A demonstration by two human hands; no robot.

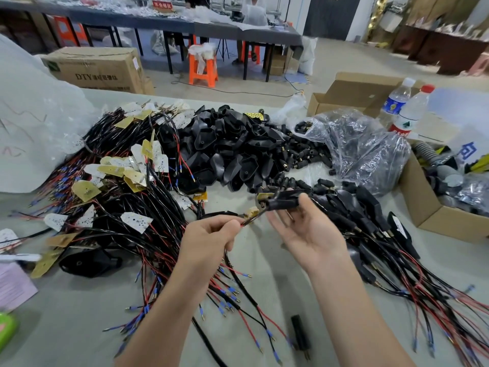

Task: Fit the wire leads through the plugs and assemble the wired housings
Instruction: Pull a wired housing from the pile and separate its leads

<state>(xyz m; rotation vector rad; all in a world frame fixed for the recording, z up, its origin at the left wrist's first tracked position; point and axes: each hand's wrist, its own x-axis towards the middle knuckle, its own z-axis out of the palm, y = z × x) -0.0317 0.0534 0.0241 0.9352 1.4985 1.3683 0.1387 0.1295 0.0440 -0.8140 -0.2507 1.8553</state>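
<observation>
The left hand (209, 242) is curled and pinches a red-and-black wire (244, 222) between thumb and fingers; the wire hangs down under the fist to the table (264, 260). A small tan board (251, 212) sits on the wire just past the fingertips. The right hand (307, 230) lies palm up beside it, thumb and fingertips gripping a black housing (284, 203) held above the table, its end close to the board. To the left sprawls a tangle of wires (127, 197) with boards attached. Behind the hands lies a heap of housings (232, 147), and right of that loose plugs (304, 154) spill from a clear bag (365, 144). Wired housings lie at the right near an open box (423, 207). Two bottles (407, 109) stand further back. One plug (300, 332) lies alone near the right forearm
</observation>
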